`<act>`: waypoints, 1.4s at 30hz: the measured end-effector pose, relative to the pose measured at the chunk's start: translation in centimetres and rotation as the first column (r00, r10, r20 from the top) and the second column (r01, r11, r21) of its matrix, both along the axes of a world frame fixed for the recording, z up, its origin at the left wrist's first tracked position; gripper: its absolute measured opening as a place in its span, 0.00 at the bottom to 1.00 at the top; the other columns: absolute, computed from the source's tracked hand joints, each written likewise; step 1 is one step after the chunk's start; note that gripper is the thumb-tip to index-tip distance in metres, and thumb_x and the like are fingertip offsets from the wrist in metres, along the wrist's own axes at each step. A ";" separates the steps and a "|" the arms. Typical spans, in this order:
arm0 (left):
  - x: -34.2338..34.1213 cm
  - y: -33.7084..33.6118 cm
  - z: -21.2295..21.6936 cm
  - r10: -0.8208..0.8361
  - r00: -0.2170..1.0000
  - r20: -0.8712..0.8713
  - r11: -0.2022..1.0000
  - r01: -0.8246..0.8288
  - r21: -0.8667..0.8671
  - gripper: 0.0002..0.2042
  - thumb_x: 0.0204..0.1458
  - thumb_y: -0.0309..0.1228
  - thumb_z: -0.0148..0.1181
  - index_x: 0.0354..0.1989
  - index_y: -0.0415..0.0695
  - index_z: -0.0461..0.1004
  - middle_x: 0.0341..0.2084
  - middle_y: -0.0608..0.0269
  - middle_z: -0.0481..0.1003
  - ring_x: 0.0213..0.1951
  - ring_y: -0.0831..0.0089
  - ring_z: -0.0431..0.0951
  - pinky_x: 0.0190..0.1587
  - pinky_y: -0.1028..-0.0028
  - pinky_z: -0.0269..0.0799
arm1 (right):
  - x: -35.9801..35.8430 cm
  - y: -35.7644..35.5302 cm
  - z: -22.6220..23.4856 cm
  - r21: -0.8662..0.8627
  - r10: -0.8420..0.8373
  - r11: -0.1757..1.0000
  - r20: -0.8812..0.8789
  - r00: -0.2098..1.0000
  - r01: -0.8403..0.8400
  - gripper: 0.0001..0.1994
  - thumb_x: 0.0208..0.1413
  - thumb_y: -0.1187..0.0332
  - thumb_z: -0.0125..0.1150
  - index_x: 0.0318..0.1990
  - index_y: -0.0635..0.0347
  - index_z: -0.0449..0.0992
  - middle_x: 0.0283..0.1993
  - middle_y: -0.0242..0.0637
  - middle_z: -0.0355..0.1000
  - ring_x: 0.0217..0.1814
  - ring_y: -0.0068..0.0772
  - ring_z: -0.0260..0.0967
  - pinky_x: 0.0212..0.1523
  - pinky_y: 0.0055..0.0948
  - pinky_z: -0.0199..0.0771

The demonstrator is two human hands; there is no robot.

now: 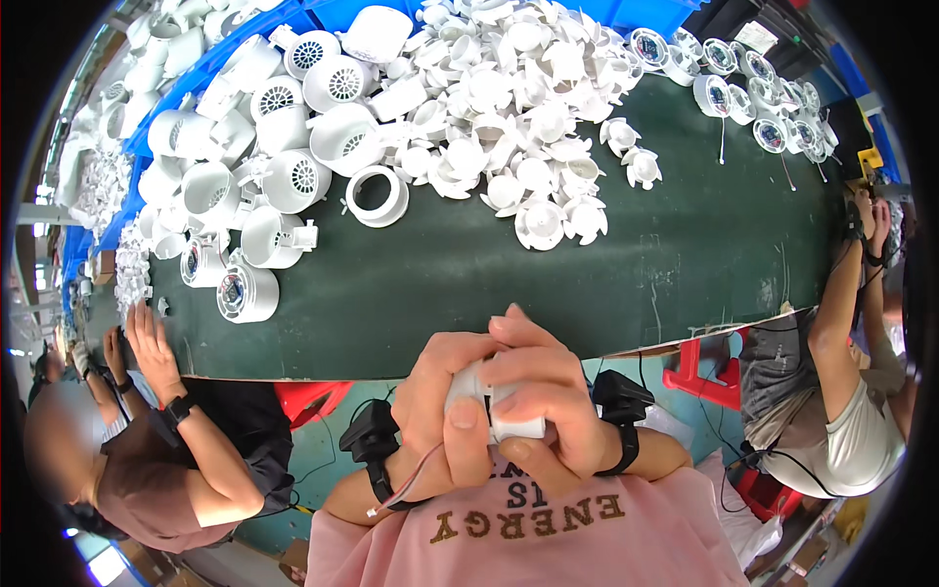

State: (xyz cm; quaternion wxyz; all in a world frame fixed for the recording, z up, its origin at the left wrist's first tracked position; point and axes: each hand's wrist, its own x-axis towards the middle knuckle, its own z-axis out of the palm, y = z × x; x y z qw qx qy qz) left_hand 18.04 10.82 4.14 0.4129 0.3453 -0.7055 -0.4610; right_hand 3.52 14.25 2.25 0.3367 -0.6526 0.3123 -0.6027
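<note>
In front of my chest, just off the near table edge, both hands grip a white round plastic housing [518, 428]. My left hand [437, 391] wraps its left side, thumb pressed on the front. My right hand [550, 386] closes over its top and right side. Between the hands a dark slot shows in the housing. A thin wire [406, 481] with a small white plug hangs down below my left hand. Fingers cover most of the housing.
The green table [421, 293] carries white cylindrical housings [293, 181] at left and a heap of finned white cups [528, 127] in the middle. Wired round units [773, 132] lie at far right. Blue bins [333, 14] stand behind. Co-workers sit on either side.
</note>
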 end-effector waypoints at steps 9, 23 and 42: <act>0.1 0.0 -0.9 -0.001 1.000 0.003 1.000 0.001 -0.022 0.19 0.57 0.39 0.41 0.46 0.34 0.66 0.38 0.49 0.73 0.31 0.65 0.77 0.31 0.70 0.71 | 0.7 -0.2 -1.0 -0.013 0.021 1.000 0.032 0.999 -0.021 0.22 0.57 0.70 0.49 0.58 0.70 0.59 0.60 0.54 0.56 0.64 0.53 0.55 0.67 0.57 0.42; 1.7 -1.9 2.6 -0.147 0.971 0.188 0.967 0.101 0.233 0.43 0.47 0.35 0.66 0.65 0.30 0.44 0.57 0.38 0.59 0.56 0.51 0.66 0.56 0.61 0.62 | 0.2 0.5 0.2 0.452 0.008 0.892 -0.023 1.000 0.003 0.47 0.49 0.80 0.61 0.69 0.63 0.32 0.61 0.46 0.57 0.55 0.34 0.64 0.48 0.30 0.71; 12.8 -25.5 3.2 0.585 0.159 0.795 0.765 -0.434 -0.476 0.40 0.35 0.62 0.63 0.47 0.36 0.71 0.38 0.49 0.77 0.40 0.51 0.77 0.49 0.54 0.63 | -1.0 -0.5 1.4 0.494 -0.030 0.865 0.235 0.972 -0.092 0.34 0.48 0.66 0.65 0.60 0.67 0.55 0.52 0.39 0.61 0.50 0.27 0.63 0.52 0.27 0.64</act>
